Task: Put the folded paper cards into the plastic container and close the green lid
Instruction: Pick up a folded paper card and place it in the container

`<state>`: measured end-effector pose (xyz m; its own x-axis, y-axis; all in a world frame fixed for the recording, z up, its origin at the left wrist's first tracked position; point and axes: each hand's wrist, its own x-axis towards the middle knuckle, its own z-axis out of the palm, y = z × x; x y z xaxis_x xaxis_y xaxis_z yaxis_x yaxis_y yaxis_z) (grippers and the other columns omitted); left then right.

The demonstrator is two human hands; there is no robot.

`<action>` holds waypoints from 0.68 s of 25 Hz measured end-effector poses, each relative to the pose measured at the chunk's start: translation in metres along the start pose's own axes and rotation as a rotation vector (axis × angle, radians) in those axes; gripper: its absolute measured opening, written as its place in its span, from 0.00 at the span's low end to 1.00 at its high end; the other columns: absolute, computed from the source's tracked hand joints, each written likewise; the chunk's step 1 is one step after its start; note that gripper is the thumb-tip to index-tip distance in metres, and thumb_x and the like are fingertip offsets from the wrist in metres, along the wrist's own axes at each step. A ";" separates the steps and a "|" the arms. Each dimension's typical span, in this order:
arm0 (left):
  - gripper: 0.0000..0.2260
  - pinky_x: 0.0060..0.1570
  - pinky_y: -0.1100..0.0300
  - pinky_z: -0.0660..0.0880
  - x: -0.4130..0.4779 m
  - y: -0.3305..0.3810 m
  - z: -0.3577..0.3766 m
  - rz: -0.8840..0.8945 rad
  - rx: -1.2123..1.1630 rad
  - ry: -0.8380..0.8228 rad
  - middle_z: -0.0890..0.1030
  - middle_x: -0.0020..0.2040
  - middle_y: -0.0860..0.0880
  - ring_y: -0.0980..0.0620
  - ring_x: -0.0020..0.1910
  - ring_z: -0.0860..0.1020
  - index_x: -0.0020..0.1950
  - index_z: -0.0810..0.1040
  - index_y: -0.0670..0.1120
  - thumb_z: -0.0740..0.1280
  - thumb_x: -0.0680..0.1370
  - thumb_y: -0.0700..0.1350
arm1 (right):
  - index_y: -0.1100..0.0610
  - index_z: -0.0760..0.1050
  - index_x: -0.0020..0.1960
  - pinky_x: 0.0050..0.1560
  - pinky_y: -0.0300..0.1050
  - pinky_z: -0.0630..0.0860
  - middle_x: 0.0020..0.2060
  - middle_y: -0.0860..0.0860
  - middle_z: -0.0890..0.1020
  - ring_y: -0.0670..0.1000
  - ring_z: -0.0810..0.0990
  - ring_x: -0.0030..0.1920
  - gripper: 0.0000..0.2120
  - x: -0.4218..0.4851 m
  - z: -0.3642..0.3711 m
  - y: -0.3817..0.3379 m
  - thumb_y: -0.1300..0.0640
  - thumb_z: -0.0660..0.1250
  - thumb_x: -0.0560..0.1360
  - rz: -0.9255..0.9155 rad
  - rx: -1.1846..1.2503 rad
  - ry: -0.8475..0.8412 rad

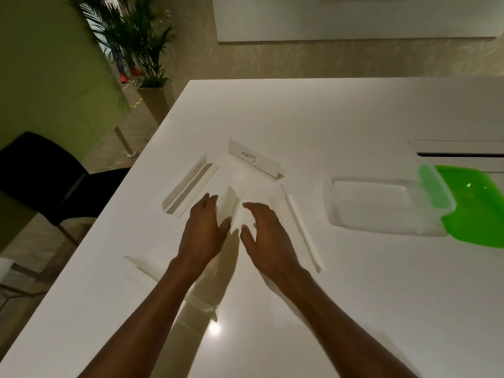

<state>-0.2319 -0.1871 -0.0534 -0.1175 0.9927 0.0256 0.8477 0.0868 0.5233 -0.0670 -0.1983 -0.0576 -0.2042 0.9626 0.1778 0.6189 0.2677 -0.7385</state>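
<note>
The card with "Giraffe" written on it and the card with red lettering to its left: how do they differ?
The Giraffe card carries dark handwriting, while the red-lettered card shows red print along one flap. The Giraffe card lies farther from the person and runs down towards the right; the red-lettered card slants down towards the left, nearer the table's left edge. Both are long white folded papers resting on the table, untouched by either hand.

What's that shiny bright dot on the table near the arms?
In the head view, that dot is lamp glare on the glossy table; both hands cast soft shadows, and the wide lens bends the table's edges.
</note>
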 end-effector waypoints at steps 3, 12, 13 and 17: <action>0.27 0.69 0.51 0.73 -0.002 -0.011 -0.003 -0.042 -0.076 -0.003 0.75 0.75 0.42 0.42 0.73 0.75 0.79 0.68 0.42 0.68 0.83 0.50 | 0.48 0.64 0.76 0.69 0.51 0.76 0.73 0.47 0.72 0.49 0.75 0.71 0.24 -0.001 0.028 0.002 0.46 0.63 0.82 0.055 0.006 -0.085; 0.13 0.37 0.60 0.73 0.006 -0.017 -0.003 -0.130 -0.344 -0.098 0.82 0.35 0.44 0.51 0.34 0.79 0.39 0.81 0.42 0.67 0.83 0.44 | 0.45 0.74 0.70 0.67 0.47 0.77 0.65 0.43 0.80 0.42 0.76 0.65 0.20 0.003 0.055 0.007 0.42 0.61 0.81 0.067 0.023 -0.007; 0.13 0.37 0.60 0.75 0.005 -0.016 -0.004 -0.138 -0.378 -0.107 0.82 0.37 0.42 0.49 0.35 0.80 0.41 0.82 0.40 0.67 0.83 0.44 | 0.45 0.75 0.69 0.67 0.46 0.77 0.65 0.42 0.80 0.41 0.76 0.64 0.19 0.003 0.054 0.007 0.41 0.62 0.81 0.081 0.067 -0.004; 0.13 0.31 0.68 0.75 0.004 -0.013 -0.012 -0.225 -0.610 -0.133 0.82 0.30 0.53 0.58 0.29 0.80 0.39 0.83 0.46 0.67 0.83 0.43 | 0.42 0.70 0.71 0.65 0.48 0.78 0.67 0.41 0.77 0.42 0.76 0.66 0.26 0.006 0.049 0.000 0.34 0.63 0.76 0.214 0.264 -0.015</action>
<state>-0.2495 -0.1853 -0.0497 -0.1590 0.9612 -0.2256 0.3607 0.2693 0.8930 -0.1059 -0.1947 -0.0885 -0.1034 0.9946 -0.0076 0.4318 0.0380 -0.9011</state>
